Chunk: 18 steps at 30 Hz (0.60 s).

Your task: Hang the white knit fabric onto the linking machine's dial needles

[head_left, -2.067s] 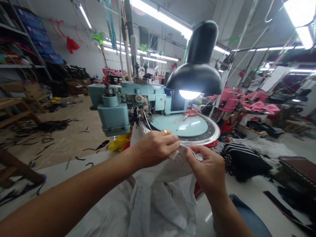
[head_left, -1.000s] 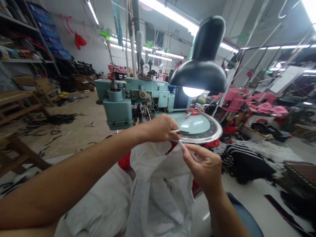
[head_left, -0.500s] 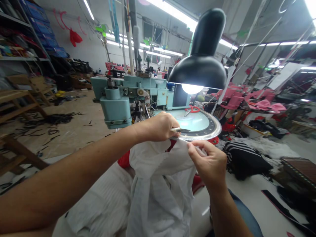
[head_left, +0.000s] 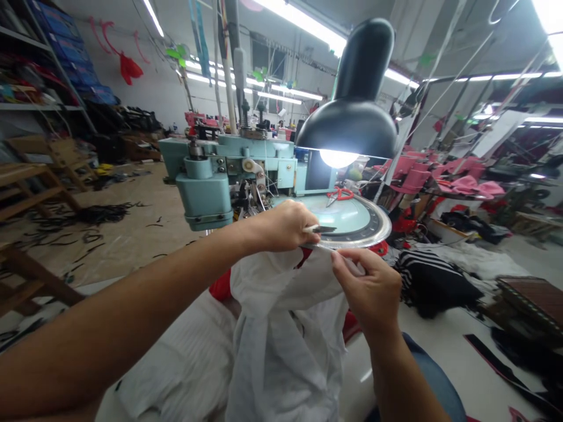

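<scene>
White knit-like fabric [head_left: 281, 328] hangs from both hands over my lap, its upper edge stretched at the rim of a toothed round dial [head_left: 382, 231]. My left hand [head_left: 295, 225] is closed on that edge. A small pale-handled tool with a thin dark tip [head_left: 326, 229] also sticks out of its fist; the exact kind is not clear. To its right, my right hand [head_left: 372, 284] pinches the same edge between thumb and fingers, just below the dial. Red-handled scissors [head_left: 339, 195] lie on the pale green disc inside the dial.
A green linking machine [head_left: 204, 190] stands behind my left hand. A black lamp [head_left: 349, 126] hangs low over the dial, lit. Black striped cloth [head_left: 433, 281] lies at right, and a wooden stool [head_left: 30, 275] stands at left. Dark scraps litter the floor.
The whole view has shifted slightly. Both hands keep their grip on the fabric edge, and the small tool is still in my left fist.
</scene>
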Tool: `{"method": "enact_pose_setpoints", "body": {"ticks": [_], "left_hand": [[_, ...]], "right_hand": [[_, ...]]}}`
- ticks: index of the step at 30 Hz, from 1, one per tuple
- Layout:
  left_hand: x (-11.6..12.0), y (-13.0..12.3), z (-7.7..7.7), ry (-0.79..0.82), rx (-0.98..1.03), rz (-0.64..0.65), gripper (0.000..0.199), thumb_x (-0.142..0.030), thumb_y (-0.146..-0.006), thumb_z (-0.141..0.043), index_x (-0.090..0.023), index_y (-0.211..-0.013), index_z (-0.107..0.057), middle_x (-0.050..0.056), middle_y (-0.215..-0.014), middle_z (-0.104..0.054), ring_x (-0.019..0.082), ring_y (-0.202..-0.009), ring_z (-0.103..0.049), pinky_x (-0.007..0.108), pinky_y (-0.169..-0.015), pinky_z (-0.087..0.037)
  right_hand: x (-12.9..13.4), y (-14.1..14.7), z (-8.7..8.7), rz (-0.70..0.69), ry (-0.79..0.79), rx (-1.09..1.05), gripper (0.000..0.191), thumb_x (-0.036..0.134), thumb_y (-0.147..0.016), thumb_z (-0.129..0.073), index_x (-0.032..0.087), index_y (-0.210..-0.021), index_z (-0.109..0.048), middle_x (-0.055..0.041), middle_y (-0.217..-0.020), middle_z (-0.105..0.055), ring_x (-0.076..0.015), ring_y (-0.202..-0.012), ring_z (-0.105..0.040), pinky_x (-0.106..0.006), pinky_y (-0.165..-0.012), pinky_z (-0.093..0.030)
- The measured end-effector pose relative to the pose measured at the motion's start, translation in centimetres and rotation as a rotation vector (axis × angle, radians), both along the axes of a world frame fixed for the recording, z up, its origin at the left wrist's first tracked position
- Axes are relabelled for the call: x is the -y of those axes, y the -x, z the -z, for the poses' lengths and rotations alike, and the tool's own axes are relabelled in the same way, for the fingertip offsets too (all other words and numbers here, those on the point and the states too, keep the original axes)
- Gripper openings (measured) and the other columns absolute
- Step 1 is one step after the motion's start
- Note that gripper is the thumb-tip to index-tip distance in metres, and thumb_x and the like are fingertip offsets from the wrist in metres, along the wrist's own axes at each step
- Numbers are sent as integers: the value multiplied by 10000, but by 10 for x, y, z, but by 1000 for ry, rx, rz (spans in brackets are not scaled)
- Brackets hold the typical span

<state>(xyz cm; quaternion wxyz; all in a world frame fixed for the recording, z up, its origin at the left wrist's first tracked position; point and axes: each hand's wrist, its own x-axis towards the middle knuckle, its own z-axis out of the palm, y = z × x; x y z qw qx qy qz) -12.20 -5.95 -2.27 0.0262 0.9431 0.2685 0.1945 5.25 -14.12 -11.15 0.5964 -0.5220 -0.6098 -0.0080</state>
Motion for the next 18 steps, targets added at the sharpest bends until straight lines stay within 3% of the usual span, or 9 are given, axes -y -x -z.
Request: {"method": "enact_pose_setpoints", "body": {"ticks": [5,8,13,18], "left_hand": [[6,-6,-3,-101,-96,-102,162,-170,-844,-655,-133,-694,-705,64,-678,-695,178,-657,-626,267,-591,-398],[10,-9,-3,-72,-116,-100,212,-234,-867,-655,-138,-682,-695,65,-666,-689,181,-647,-622,270,-584,-397],[15,-15,-3,-166,-132,-144,144,-113,-819,-621,-143,-688,-675,71,-689,-693,200,-662,-626,284,-574,-366],[16,-22,-5,-140,-154,-137,167,-145,-844,-592,-142,-708,-690,78,-699,-695,194,-678,-625,280,-586,-364]], "right_hand": [[1,-2,-2,11,27,-25,111,282,-825,-701,194,-772,-743,-6,-716,-714,-149,-618,-630,-246,-601,-490],[1,-4,-3,4,29,-38,104,274,-826,-696,194,-781,-744,-8,-729,-714,-147,-634,-628,-247,-619,-492],[2,-8,-4,15,27,-19,90,256,-819,-698,187,-774,-734,-4,-716,-692,-133,-614,-586,-247,-611,-469],[0,-15,-4,19,15,-8,80,261,-803,-709,186,-789,-736,3,-722,-694,-132,-624,-597,-240,-617,-472]]}}
